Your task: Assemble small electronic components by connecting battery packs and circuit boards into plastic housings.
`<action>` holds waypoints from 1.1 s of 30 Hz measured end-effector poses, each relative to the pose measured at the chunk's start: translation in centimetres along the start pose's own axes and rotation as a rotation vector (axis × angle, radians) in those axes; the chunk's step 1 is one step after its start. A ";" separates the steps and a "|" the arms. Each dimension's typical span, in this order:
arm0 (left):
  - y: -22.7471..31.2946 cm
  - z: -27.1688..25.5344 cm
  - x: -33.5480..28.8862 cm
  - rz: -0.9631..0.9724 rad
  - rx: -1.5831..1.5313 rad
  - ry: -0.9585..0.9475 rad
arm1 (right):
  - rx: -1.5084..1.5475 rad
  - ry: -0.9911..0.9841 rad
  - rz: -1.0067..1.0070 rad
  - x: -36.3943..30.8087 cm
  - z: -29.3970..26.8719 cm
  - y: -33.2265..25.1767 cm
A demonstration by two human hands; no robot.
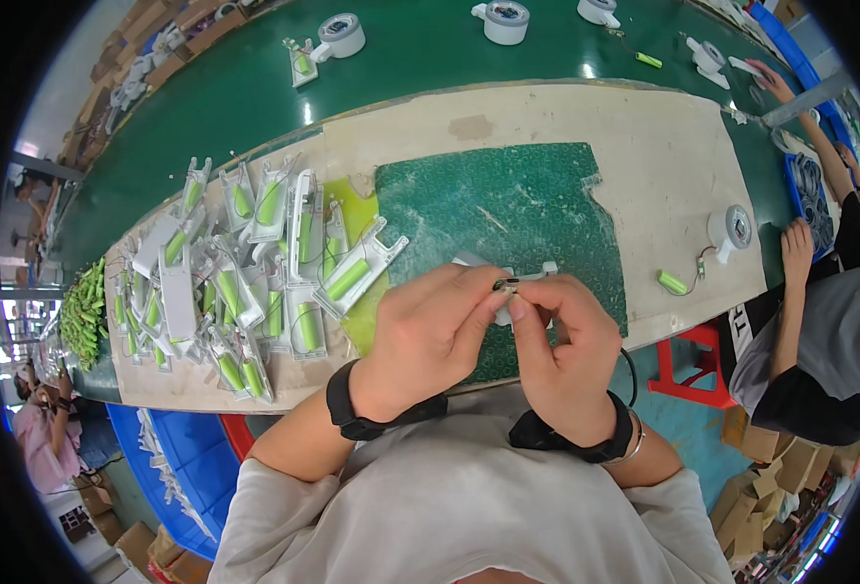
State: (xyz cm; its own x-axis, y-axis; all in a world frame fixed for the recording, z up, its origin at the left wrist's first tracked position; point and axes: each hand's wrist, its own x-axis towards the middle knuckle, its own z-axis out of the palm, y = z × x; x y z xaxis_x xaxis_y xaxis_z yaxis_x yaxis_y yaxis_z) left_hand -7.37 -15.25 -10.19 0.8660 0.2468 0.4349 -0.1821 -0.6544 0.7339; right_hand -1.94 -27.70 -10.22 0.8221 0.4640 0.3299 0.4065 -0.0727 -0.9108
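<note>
Above a green cutting mat (488, 195), my left hand (428, 326) and my right hand (571, 350) meet at the fingertips. Both are closed in a pinch on a small dark-and-light part (506, 285), which looks like a tiny circuit board, though my fingers cover much of it. Beneath them a white plastic piece (550, 269) shows partly on the mat; its shape is mostly hidden. Left of my hands lies a heap of white plastic housings (367, 265), several holding green battery cells (307, 326) with thin wires.
Bundled green cells (85, 316) lie at the far left. A white round-headed unit (732, 232) is wired to a green cell (672, 282) on the right. More such units (504, 21) stand along the far green bench. A co-worker's hand (797, 251) rests at the right edge, near a blue tray (807, 200).
</note>
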 end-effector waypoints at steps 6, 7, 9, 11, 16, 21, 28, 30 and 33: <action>-0.6 -0.1 -0.1 0.057 -0.035 -0.024 | -0.016 -0.055 -0.009 0.2 -0.3 -0.3; -0.4 -0.1 -0.2 0.040 -0.032 -0.029 | -0.056 -0.050 -0.029 0.3 -0.3 -0.5; -0.1 0.0 0.3 0.000 -0.003 0.001 | -0.095 -0.048 -0.048 0.5 -0.3 -0.2; -0.6 -0.4 0.7 -0.006 0.036 -0.026 | 0.026 -0.103 0.076 1.2 -0.4 0.6; -2.1 -1.7 1.4 -0.348 -0.621 -0.278 | 0.253 -0.256 0.172 3.0 -1.4 1.8; -2.4 -2.4 2.0 -0.562 -0.999 -0.344 | 0.068 0.030 -0.037 1.9 -2.5 2.6; -1.3 -3.3 1.2 -0.447 -1.216 -0.239 | 0.778 -0.368 0.714 -1.3 -1.8 3.8; -1.2 -3.3 1.1 -0.455 -1.299 -0.216 | 1.163 -0.442 0.837 -0.5 -0.6 3.9; -1.1 -3.3 0.6 -0.441 -1.397 -0.162 | 1.182 -0.631 0.855 0.0 -0.1 3.8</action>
State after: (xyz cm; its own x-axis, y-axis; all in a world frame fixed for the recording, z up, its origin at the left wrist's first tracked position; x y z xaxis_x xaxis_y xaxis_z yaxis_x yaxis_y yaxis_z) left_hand -8.16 -12.01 -9.01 0.9939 0.0961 0.0547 -0.1056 0.6790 0.7265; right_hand -0.41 -28.06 -13.66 0.2239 0.9456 -0.2360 -0.8411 0.0651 -0.5369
